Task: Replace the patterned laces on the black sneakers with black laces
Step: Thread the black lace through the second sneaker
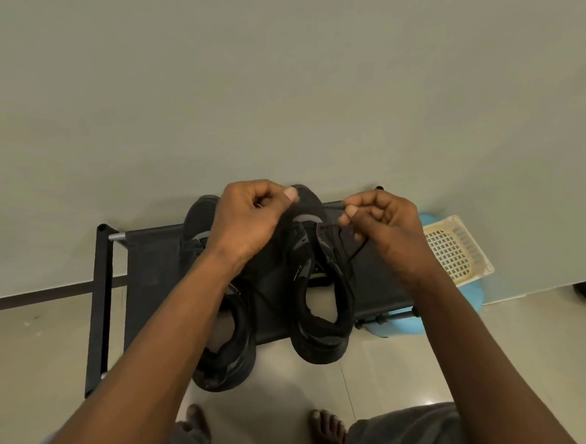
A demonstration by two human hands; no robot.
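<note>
Just past our bare feet, the black sneakers sit side by side on a low black rack, heels toward us. Over the right-hand one, our left hand and right hand each pinch the black lace by curled fingers near its toe eyelets.

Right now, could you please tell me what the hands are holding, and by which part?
The left hand and right hand each pinch one side of the black lace between thumb and fingertips, close to the toe-end eyelets of one black sneaker.
</note>
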